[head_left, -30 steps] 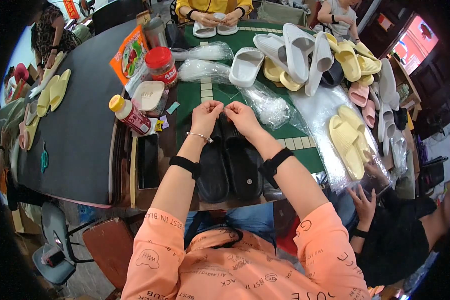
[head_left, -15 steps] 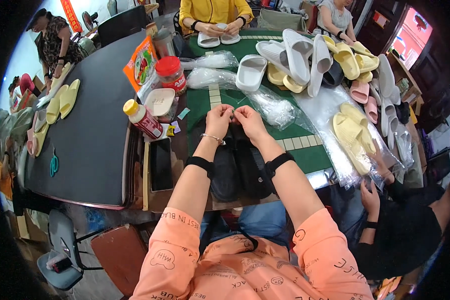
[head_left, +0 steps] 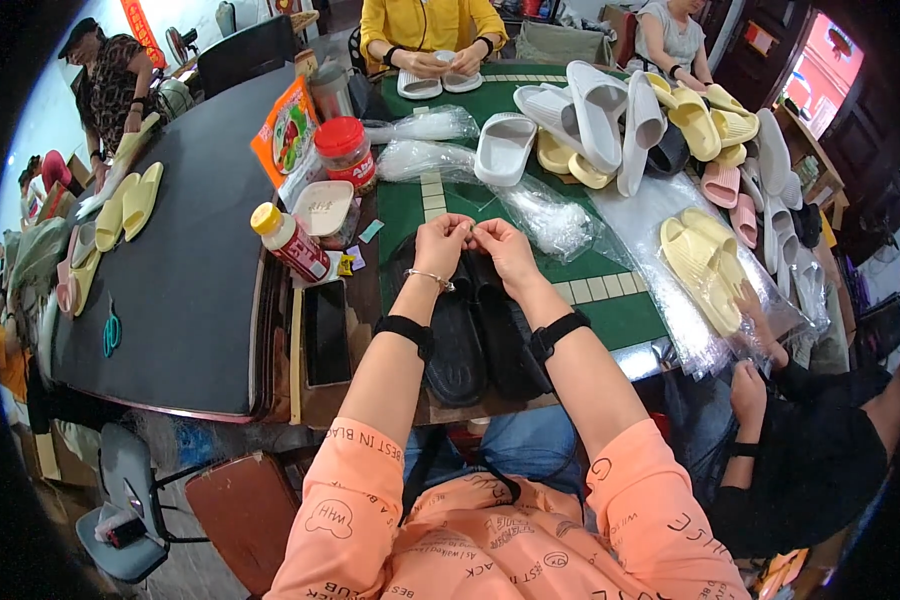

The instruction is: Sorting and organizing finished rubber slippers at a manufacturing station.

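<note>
My left hand [head_left: 440,248] and my right hand [head_left: 505,256] meet fingertip to fingertip over a pair of black slippers. Both are closed in a pinch; whatever small thing lies between the fingertips is too small to make out. Under my left forearm, the left black slipper [head_left: 456,350] points away from me. The right black slipper [head_left: 505,335] lies beside it, partly covered by my right wrist. My hands hide the far ends of both. Just past my fingers a clear plastic bag [head_left: 555,225] lies on the green table top [head_left: 410,200].
At left stand a yellow-capped bottle [head_left: 288,240], a red-lidded jar [head_left: 345,155], a white tub [head_left: 322,208] and a dark phone [head_left: 326,333]. White and yellow slippers [head_left: 598,110] pile up at far right. A co-worker's hands [head_left: 750,390] hold bagged yellow slippers [head_left: 703,265].
My hands stay pinched together in almost the same place, shifted very slightly. The co-worker at right has drawn the fingers of the nearer hand together at the bag's edge.
</note>
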